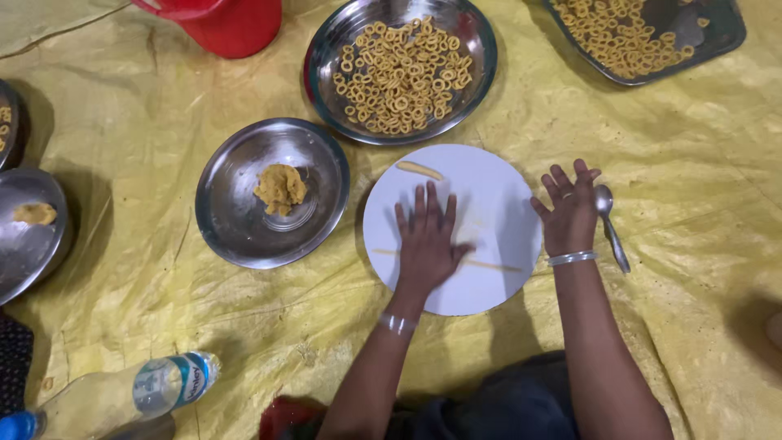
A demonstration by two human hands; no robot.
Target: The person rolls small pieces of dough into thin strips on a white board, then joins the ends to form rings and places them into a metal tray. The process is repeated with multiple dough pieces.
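Seemingly mid-roll, the head view shows the left hand (427, 240) pressed flat, fingers spread and released, on a thin dough rope (489, 265) that lies across the white round board (489, 195); the rope's ends show to either side of the palm, and its middle is hidden beneath it; the right hand (570, 213) rests open at the board's right edge, fingers splayed, gripping nothing, with a steel spoon (609, 224) just beyond its fingertips; a shorter dough piece (419, 169) lies ahead of the left fingertips near the board's far edge; further ahead of those fingers sits a steel plate of dough rings (401, 69), and to their left a steel dish (244, 236) holding a dough lump (280, 188); a yellow sheet (122, 122) covers the ground; judging by this, the rope is being rolled thin, and the next move would call for even, light palm pressure so it does not break.
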